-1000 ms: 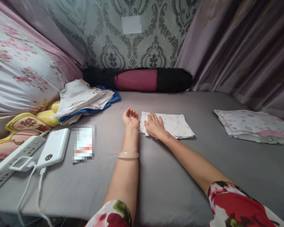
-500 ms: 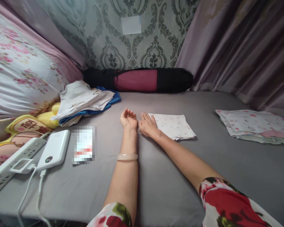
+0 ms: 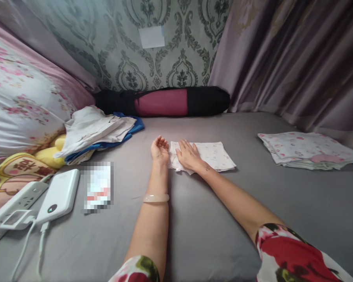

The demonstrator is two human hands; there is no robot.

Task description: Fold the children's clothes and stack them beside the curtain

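A folded white cloth [image 3: 213, 154] with a small pale print lies flat on the grey sheet. My right hand [image 3: 189, 155] rests palm down on its left half, fingers stretched out. At the cloth's left edge, my left hand [image 3: 160, 149] stands on its side with the palm turned up and inward. Its fingers are loosely curled and apart, with nothing in them. A pale bangle [image 3: 155, 198] circles my left forearm.
A stack of folded printed cloths [image 3: 305, 150] lies to the right. On the left are piled clothes [image 3: 98, 127], a blurred packet [image 3: 98, 186], a power bank [image 3: 59, 196] and a power strip [image 3: 18, 203]. A long black and maroon bag [image 3: 161, 102] lies along the wall.
My right hand has slid rightward across the cloth, away from my left hand, uncovering its left edge. My left hand stays beside that edge. The view has shifted slightly.
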